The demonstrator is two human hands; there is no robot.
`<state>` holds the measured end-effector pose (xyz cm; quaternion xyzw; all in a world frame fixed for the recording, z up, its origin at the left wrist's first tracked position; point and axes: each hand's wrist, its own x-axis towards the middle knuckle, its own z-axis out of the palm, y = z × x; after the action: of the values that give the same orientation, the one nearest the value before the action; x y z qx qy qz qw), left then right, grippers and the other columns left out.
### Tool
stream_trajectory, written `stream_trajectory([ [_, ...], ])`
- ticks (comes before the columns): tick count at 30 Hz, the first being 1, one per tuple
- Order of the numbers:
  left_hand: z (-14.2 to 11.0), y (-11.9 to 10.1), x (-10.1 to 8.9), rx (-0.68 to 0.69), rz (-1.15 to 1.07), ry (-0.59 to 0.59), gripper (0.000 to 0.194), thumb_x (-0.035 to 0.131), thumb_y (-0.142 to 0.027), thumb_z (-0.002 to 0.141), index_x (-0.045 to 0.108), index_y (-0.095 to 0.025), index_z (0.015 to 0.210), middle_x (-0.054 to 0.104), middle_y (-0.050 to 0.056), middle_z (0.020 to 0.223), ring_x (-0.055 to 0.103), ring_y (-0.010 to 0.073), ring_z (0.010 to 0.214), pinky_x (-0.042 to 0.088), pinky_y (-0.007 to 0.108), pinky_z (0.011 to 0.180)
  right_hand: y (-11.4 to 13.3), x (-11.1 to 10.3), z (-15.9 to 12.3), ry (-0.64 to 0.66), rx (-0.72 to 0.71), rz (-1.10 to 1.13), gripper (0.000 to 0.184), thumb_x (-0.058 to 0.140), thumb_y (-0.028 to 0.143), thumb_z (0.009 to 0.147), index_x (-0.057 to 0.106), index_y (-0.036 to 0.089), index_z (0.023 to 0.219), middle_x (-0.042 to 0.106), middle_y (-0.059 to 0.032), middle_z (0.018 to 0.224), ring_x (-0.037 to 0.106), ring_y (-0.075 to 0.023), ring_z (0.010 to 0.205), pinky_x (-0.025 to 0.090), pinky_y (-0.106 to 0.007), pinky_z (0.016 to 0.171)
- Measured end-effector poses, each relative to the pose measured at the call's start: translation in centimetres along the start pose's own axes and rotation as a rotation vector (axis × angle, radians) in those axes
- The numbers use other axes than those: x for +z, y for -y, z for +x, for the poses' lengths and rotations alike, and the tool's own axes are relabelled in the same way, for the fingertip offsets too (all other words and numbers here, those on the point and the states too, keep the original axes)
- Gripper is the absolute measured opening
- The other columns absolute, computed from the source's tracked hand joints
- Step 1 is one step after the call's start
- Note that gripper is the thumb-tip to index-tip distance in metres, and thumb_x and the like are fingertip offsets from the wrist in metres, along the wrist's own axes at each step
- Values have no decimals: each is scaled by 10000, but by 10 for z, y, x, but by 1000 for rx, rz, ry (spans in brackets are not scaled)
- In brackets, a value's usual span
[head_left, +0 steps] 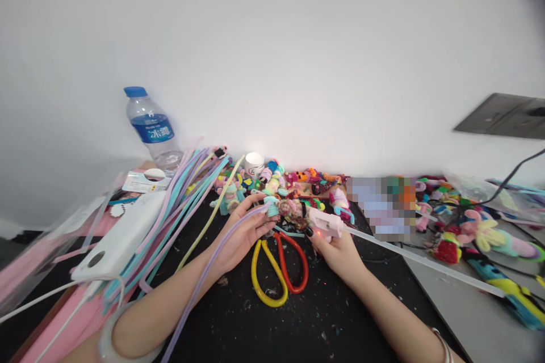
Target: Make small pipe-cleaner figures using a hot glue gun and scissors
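Note:
My right hand (334, 249) is closed round a pale pink glue gun (326, 223), a long translucent glue stick (417, 258) sticking out of its back. Its nozzle end, crusted with coloured fuzz, points left toward my left hand (244, 229). Those left fingers pinch a small coiled piece of mint pipe cleaner (271, 207). From there a long lilac pipe cleaner (204, 278) trails down over my left forearm. Just below both hands lie scissors with one yellow and one red handle (293, 264); their blades are mostly hidden.
Loose pipe cleaners (187, 193), a white power bank (121, 232) with cable and a water bottle (153, 127) stand left. Several fuzzy figures (272, 178) and a white paper cup (254, 164) line the wall. More fuzzy pieces (489, 235) and a black cable (511, 176) lie right.

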<state>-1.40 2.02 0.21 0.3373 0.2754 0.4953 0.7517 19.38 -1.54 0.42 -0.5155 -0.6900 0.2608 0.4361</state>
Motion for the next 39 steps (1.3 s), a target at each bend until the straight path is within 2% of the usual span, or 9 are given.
stream_trajectory([
  [6, 0, 0, -1, -7, -21, -10, 327, 617, -136, 795, 525, -221, 1098, 664, 29, 933, 662, 149, 859, 515, 280, 836, -1, 0, 0, 0, 9, -5, 240, 535, 298, 802, 652, 145, 946, 634, -33, 690, 529, -143, 550, 459, -251, 528],
  [10, 1, 0, -1, -13, -29, -9, 334, 612, -132, 798, 521, -220, 1107, 663, 27, 930, 660, 140, 849, 517, 269, 828, -4, 0, -1, -4, 9, -23, 209, 532, 298, 803, 653, 137, 862, 590, -13, 615, 495, -129, 517, 432, -234, 496],
  [20, 1, -1, -2, -30, -66, -2, 333, 618, -127, 792, 531, -224, 1099, 660, 18, 927, 658, 129, 834, 522, 255, 811, -3, -1, 0, 0, -7, -70, 190, 520, 288, 806, 644, 144, 816, 603, -18, 629, 523, -148, 559, 446, -249, 526],
  [25, 1, -1, -2, -41, -88, -1, 306, 608, -120, 799, 533, -218, 1079, 655, 19, 935, 656, 126, 836, 525, 248, 804, -4, -1, 1, 5, -7, -101, 196, 503, 295, 816, 630, 145, 820, 564, -1, 571, 488, -134, 492, 419, -240, 480],
  [30, 2, -3, -1, -34, -101, -15, 302, 600, -114, 805, 519, -215, 1078, 652, 20, 931, 647, 115, 830, 525, 240, 791, 0, -5, 2, -40, -51, -261, 179, 498, 295, 818, 618, 162, 806, 632, -41, 671, 583, -183, 611, 450, -266, 572],
  [33, 1, -4, 1, -6, -78, -40, 299, 606, -122, 801, 511, -218, 1068, 654, 17, 922, 642, 113, 837, 517, 245, 802, 2, -10, 4, -123, -15, -404, 185, 499, 292, 815, 598, 178, 923, 664, -51, 773, 616, -199, 667, 451, -271, 607],
  [36, 1, -5, 4, 37, -14, -61, 325, 638, -130, 773, 521, -217, 1063, 643, 18, 943, 636, 127, 867, 504, 264, 831, 2, -15, 7, -186, 13, -597, 295, 515, 293, 792, 546, 188, 1066, 672, -70, 899, 631, -229, 720, 444, -290, 607],
  [39, 0, -5, 7, 57, 53, -72, 325, 659, -153, 754, 539, -214, 1050, 630, 30, 998, 629, 148, 904, 497, 279, 839, 0, -18, 10, -199, -38, -780, 380, 528, 263, 764, 502, 161, 1129, 637, -113, 1038, 607, -273, 853, 444, -339, 685],
])
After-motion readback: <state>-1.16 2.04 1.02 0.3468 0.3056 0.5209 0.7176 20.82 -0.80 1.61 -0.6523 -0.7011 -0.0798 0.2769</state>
